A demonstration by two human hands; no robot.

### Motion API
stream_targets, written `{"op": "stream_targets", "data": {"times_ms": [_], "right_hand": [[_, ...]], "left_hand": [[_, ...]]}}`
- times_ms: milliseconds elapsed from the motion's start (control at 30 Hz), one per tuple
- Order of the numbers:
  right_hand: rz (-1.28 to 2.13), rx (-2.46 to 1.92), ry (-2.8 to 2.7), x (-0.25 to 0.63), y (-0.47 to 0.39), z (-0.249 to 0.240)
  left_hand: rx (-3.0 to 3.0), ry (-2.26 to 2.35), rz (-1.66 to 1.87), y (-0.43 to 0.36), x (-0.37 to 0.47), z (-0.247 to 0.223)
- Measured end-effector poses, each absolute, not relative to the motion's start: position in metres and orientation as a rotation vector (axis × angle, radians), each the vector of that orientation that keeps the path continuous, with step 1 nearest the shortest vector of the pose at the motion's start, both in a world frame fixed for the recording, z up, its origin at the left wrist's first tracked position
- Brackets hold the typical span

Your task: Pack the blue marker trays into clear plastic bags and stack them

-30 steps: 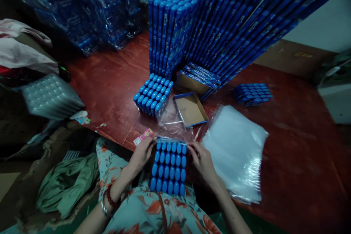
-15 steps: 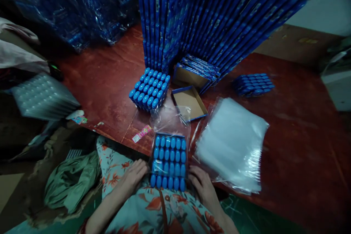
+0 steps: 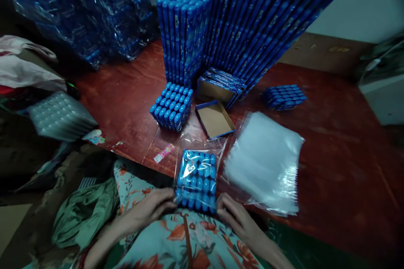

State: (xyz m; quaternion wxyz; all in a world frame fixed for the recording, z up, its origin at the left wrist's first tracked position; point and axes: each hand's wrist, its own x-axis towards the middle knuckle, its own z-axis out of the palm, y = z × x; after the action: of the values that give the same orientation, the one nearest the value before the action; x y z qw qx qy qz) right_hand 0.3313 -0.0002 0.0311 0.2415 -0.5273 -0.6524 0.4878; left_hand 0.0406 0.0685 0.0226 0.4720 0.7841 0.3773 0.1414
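A pack of blue, rounded-end pieces in rows (image 3: 198, 183) lies at the table's front edge, against the floral clothing. A clear plastic bag (image 3: 217, 145) encloses it, its slack end spread towards the table. My left hand (image 3: 160, 202) is closed at the pack's near left corner, pinching the bag's edge. On the opposite corner my right hand (image 3: 229, 209) is closed on the bag as well, fingers bent. The fingertips are partly hidden against the film. Just right of the pack lies a pile of flat clear bags (image 3: 265, 162).
Beyond the pack are an open shallow box (image 3: 216, 119), a wrapped blue block (image 3: 172, 107) and tall blue stacks (image 3: 186, 33). Another blue block (image 3: 284, 96) sits right on the red table (image 3: 331, 155). Clear moulded trays (image 3: 61, 115) stand at the left edge.
The bag's film now reaches over the pack's nearest row, which was bare before. Both hands have moved slightly down along the pack's sides. The head view has shifted a little.
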Motion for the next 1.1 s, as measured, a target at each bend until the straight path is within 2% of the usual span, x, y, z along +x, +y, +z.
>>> {"op": "stream_targets", "data": {"times_ms": [200,333,400,533,700,833,967,1100], "right_hand": [[0.618,-1.261,-1.822,0.339,0.053,0.1],[0.313,-1.191,-1.697,0.337,0.096,0.124],[0.328,-1.203,-1.559,0.333,0.121,0.125],[0.574,-1.145,-1.349,0.324,0.161,0.114],[0.712,-1.105,-1.179,0.322,0.177,0.102],[0.7,-1.079,-1.12,0.323,0.175,0.097],[0.531,-1.169,-1.086,0.326,0.174,0.098],[-0.14,-1.28,-1.288,0.321,0.17,0.112]], "left_hand": [[2.222,0.912,0.578,0.123,0.051,0.127],[2.347,0.983,0.924,0.157,0.07,0.162],[2.238,1.018,1.097,0.175,0.081,0.161],[1.826,1.093,1.36,0.201,0.091,0.133],[1.384,1.149,1.263,0.195,0.101,0.097],[1.124,1.047,1.337,0.186,0.117,0.096],[1.095,0.951,1.454,0.188,0.122,0.11],[1.091,0.877,1.477,0.192,0.12,0.116]]}}
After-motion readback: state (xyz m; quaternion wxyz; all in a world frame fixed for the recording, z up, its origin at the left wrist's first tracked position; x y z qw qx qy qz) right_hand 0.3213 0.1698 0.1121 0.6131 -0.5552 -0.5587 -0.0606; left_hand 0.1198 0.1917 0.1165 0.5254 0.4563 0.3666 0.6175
